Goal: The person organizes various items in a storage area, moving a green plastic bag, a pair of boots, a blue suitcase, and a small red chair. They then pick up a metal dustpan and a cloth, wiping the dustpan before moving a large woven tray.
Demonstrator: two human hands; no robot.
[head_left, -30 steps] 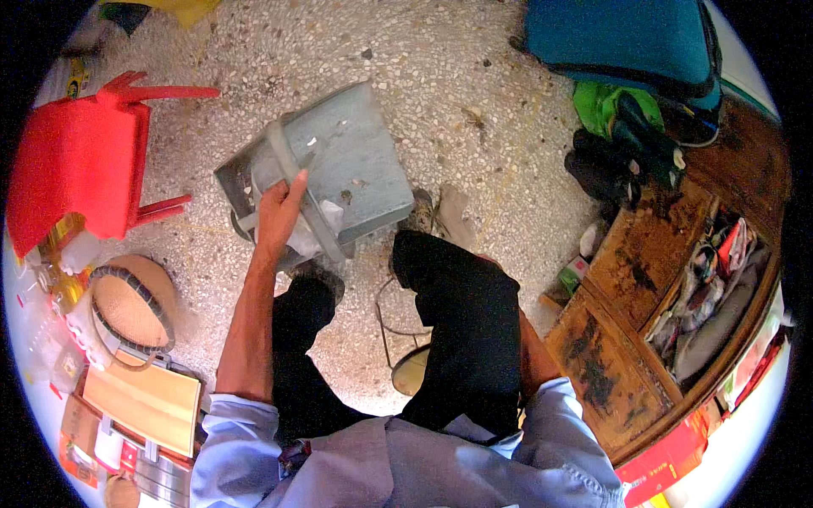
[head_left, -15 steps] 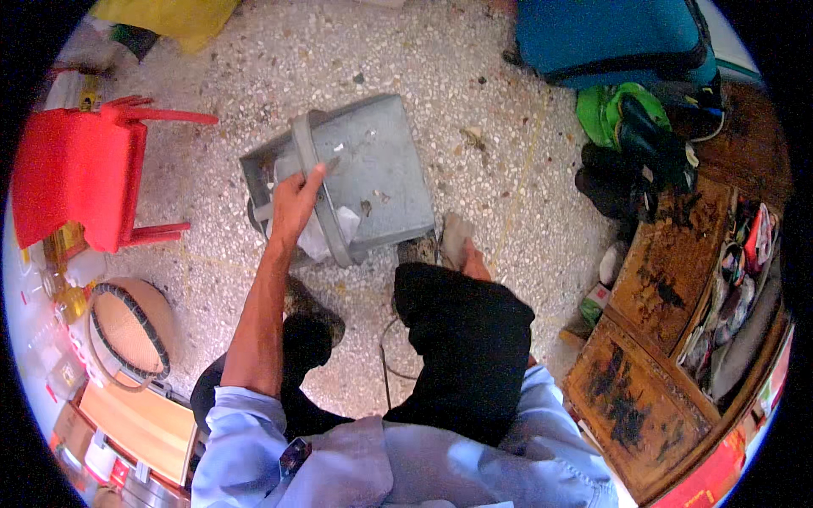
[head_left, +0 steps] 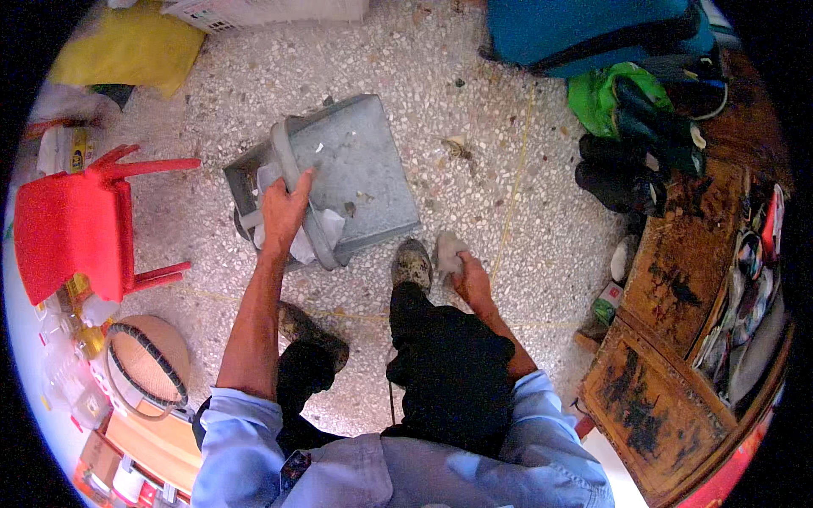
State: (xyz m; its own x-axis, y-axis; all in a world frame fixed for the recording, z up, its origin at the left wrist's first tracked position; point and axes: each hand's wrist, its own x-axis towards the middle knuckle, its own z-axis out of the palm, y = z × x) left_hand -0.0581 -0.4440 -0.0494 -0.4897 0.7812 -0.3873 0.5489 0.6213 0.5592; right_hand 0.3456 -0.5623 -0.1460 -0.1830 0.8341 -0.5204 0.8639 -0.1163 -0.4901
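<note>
Grey, arched handle [head_left: 284, 146] in its grip, the left hand [head_left: 286, 203] is curled closed around the dustpan [head_left: 373, 173], which sits ahead of the feet with crumpled white scraps [head_left: 332, 227] inside. Beside the right shoe [head_left: 412, 264], the right hand [head_left: 472, 278] has its fingers drawn in on a greyish wad [head_left: 447, 252], its exact kind unclear. Farther out over speckled flooring [head_left: 449, 93] stand a red chair [head_left: 72, 229], at left, and worn wooden furniture [head_left: 669, 296], at right.

Two hands [head_left: 285, 212], one dustpan [head_left: 360, 165], one greyish rag [head_left: 448, 251], two shod feet [head_left: 412, 265], one red chair [head_left: 72, 233].
</note>
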